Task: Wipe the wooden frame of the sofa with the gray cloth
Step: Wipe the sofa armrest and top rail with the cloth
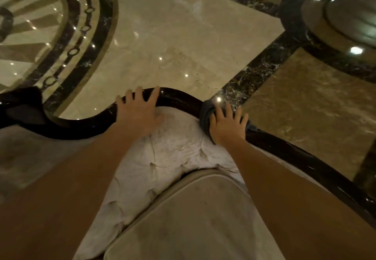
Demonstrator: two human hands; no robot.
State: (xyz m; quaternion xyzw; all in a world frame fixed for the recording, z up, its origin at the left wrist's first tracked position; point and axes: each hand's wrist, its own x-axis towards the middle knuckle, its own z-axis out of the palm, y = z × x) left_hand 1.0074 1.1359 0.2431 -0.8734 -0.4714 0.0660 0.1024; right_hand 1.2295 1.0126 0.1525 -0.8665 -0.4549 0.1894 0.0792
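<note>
the right hand (227,126), fingers spread and nearly straight, presses the bunched gray cloth (205,115) onto the curved top of the dark wooden frame (81,126), while the left hand (138,115) rests flat and splayed on the frame nearby, holding nothing

I count two grips of mine, the left grip (138,113) and the right grip (227,125), and one gray cloth (205,115). There is one dark wooden frame (81,125), one tufted white backrest (173,147) and one seat cushion (203,219). At the upper left I count one round floor inlay (40,25), and at the upper right one column base (335,15).
</note>
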